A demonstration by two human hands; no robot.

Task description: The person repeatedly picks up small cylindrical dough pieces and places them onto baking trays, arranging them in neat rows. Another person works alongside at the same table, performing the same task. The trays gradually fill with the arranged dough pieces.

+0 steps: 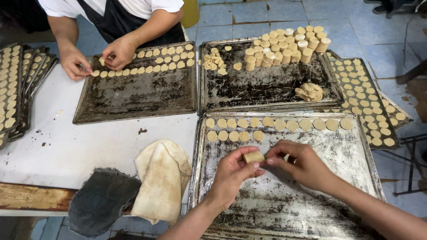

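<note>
My left hand grips a short stack of pale round dough discs over a worn metal baking tray. My right hand pinches the right end of that stack with its fingertips. Rows of flat dough discs lie along the far edge of this tray, with a shorter second row beneath at the left.
A second tray beyond holds several stacked disc cylinders and a dough lump. Across the table another person's hands lay discs on a third tray. Filled trays sit stacked at far left and right. Cloths lie nearby.
</note>
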